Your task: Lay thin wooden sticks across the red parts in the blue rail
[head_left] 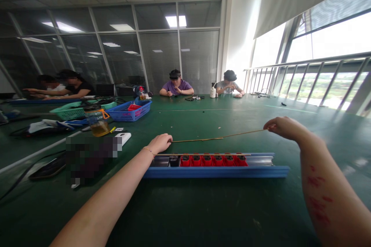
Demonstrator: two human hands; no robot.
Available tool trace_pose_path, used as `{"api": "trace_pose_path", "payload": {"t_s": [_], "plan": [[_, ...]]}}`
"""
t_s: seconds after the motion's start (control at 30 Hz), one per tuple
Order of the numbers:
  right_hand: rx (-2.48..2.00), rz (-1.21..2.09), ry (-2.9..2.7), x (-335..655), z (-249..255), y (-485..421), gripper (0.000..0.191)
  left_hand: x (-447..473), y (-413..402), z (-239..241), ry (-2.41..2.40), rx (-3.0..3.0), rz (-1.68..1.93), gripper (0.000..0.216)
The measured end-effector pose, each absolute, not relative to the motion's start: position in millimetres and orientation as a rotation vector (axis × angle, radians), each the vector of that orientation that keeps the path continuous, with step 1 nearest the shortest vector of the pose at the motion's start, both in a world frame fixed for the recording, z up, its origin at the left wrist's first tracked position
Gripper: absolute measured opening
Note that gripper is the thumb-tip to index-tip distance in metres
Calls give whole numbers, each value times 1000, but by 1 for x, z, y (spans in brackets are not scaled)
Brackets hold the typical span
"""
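Just beyond a blue rail, my left hand (161,143) is closed at the left end of a thin golden-brown strip (197,140). My right hand (279,126), raised a little above the table, pinches the right end of the thin length. Midway the line looks doubled, and I cannot tell whether it is one strip or two overlapping. The blue rail (220,172) lies in front of me with a silvery inner channel. Several red blocks with black tops (206,159) sit in a row inside it, beside one black block (174,161). Another thin strip (203,154) runs along their far side.
To the left are a jar of amber liquid (98,122), a blue basket (130,112), a green basket (68,111), a white-ended object (124,137) and a dark phone-like object (49,166). Several people sit around the green table (232,208). A white bottle (213,92) stands far off.
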State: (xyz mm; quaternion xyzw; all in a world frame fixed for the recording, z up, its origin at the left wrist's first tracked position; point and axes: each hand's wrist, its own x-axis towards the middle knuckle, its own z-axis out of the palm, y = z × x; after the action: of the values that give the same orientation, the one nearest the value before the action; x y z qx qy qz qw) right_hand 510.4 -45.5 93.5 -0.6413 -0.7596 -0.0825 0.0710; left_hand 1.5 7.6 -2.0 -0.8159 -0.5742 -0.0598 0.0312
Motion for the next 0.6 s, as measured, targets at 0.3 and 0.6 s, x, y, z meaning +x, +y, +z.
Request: {"api": "trace_pose_path", "payload": {"t_s": [0.3,0.6], "plan": [[-1901,-170,-2382,454,60,-20,26,2,8,-2,-1734,-2548,-230,26],[-1735,-130,-2555,392,30,-17,27,7,8,-3,-1528,-2648,-243,35]]}}
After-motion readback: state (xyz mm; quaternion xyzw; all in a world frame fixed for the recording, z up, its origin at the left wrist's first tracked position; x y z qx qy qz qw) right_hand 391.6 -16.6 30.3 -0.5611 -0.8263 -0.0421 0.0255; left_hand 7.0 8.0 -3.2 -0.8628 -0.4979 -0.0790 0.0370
